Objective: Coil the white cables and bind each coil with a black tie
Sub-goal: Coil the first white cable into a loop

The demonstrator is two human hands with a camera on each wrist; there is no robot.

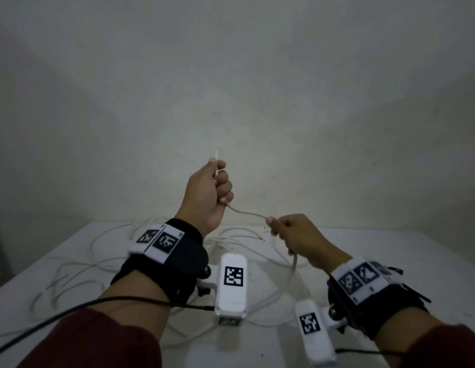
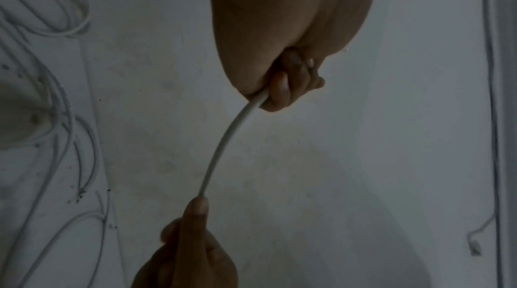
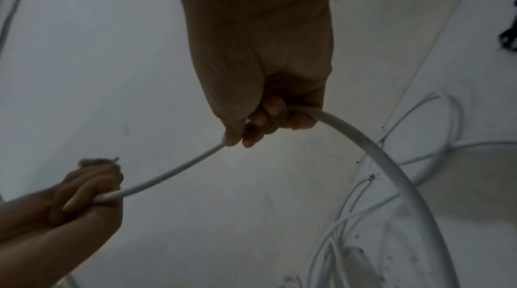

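Left hand (image 1: 208, 193): raised above the table, fist curled round the cable (image 1: 247, 213) close to its end; short stub of that end poking up past the thumb.
Right hand (image 1: 294, 236): lower and to the right, thumb and fingers pinching the same cable a little further along.
Between the hands: a short span, gently bowed, neither taut nor drooping.
Beyond the right hand: cable dropping from the fist down to the table (image 1: 406, 251), joining the loose cables (image 1: 79, 272) sprawled there, left and centre.
Coils: none formed in either hand, none visible on the table.
Black ties (image 3: 507, 37): probably the dark bunch at the far right edge of the right wrist view; too small to confirm.
Step in hand: likely the very start of coiling, end secured, first loop not yet made.
Next move calls for: sliding the right hand back along the cable, then bringing that length round into the left fist as a loop, without losing the stub.
Watch for: snagging on the tangled cables below while drawing slack.
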